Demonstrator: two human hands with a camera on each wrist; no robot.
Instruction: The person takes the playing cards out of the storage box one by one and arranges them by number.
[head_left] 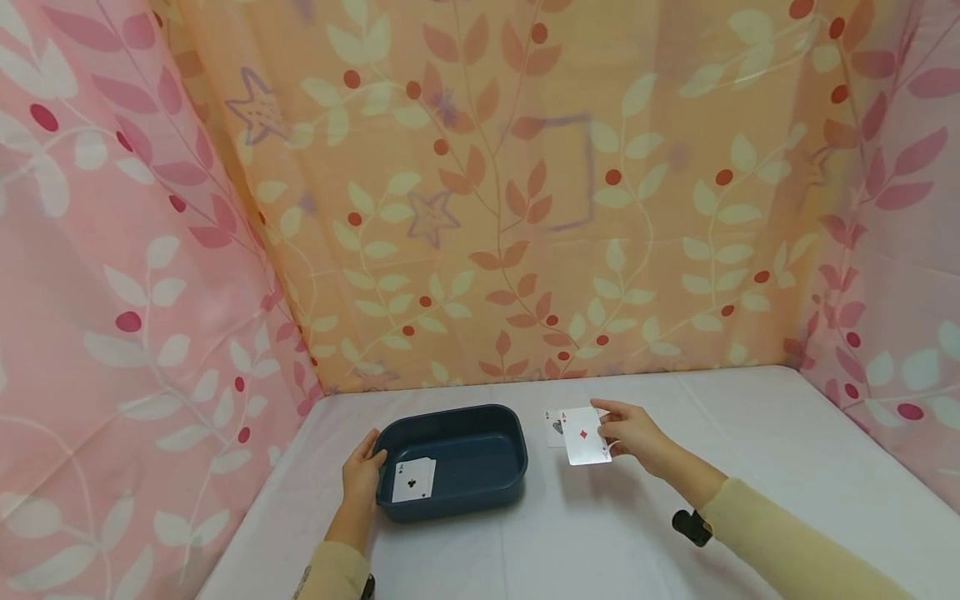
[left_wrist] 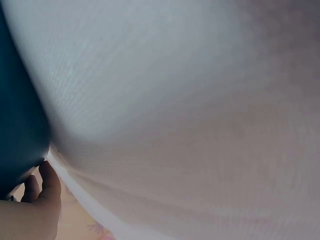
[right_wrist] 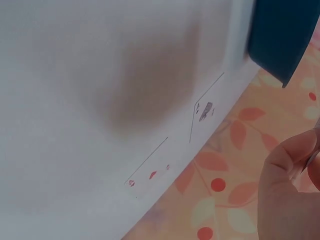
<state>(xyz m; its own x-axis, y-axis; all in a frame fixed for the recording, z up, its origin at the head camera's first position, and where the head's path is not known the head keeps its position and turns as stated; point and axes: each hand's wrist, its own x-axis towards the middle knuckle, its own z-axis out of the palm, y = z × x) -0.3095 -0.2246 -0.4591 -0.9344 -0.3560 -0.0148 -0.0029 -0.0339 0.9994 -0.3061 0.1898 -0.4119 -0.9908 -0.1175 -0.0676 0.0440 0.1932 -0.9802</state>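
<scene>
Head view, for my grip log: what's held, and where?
Right hand: ace of diamonds, by its right edge. Left hand: blue tray, by its left end.

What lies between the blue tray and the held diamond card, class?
In the head view, a black-suited card shows partly behind the diamond card; from it to the tray runs bare white cloth.
</scene>
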